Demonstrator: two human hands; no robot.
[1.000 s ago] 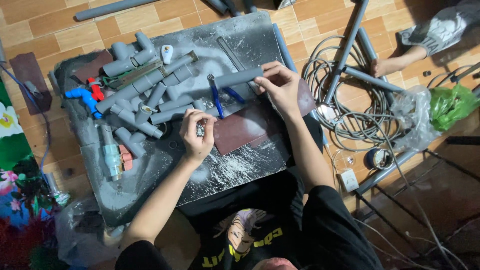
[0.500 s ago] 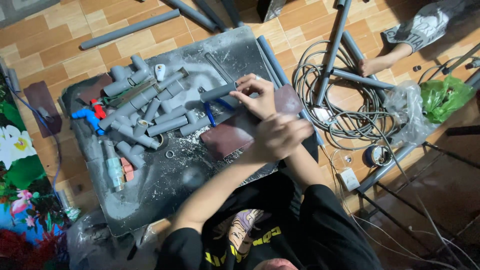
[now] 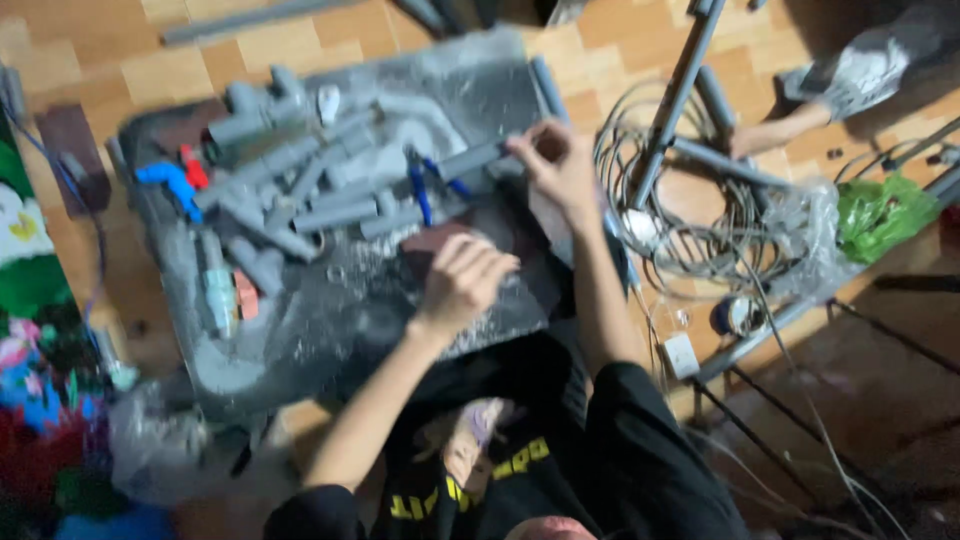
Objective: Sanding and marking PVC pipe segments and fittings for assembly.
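Fingers of our right hand (image 3: 560, 165) are clamping one end of a grey pipe piece (image 3: 478, 158), lying at 12 o'clock on the grey tray (image 3: 330, 300). We're curling our left hand (image 3: 462, 280) over the reddish sheet (image 3: 425, 245); can't tell its grip. Blue-handled pliers (image 3: 420, 190) are lying at 9 o'clock of the pipe.
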